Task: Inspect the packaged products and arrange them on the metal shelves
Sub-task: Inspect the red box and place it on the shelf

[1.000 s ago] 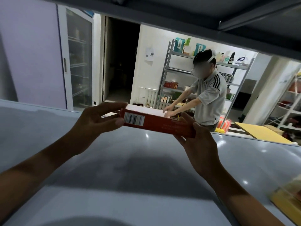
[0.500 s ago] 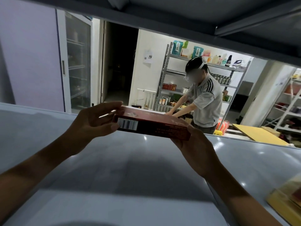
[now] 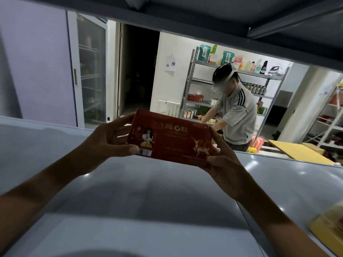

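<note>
A flat red box (image 3: 169, 139) with gold lettering, a gold deer and a barcode is held up above the grey metal shelf (image 3: 130, 191), its printed face tilted towards me. My left hand (image 3: 109, 139) grips its left end, thumb on the front near the barcode. My right hand (image 3: 225, 164) grips its right end, thumb on the lower front corner. The box hangs clear of the shelf surface.
A yellow package (image 3: 328, 225) lies on the shelf at the lower right. The shelf above (image 3: 204, 12) closes in overhead. Beyond, a person (image 3: 235, 115) works at a stocked metal rack (image 3: 200, 93). A glass-door cabinet (image 3: 91, 71) stands to the left.
The box has been tipped up from lying flat and edge-on, so its printed face now points at me. Both hands kept their grip and rose slightly.
</note>
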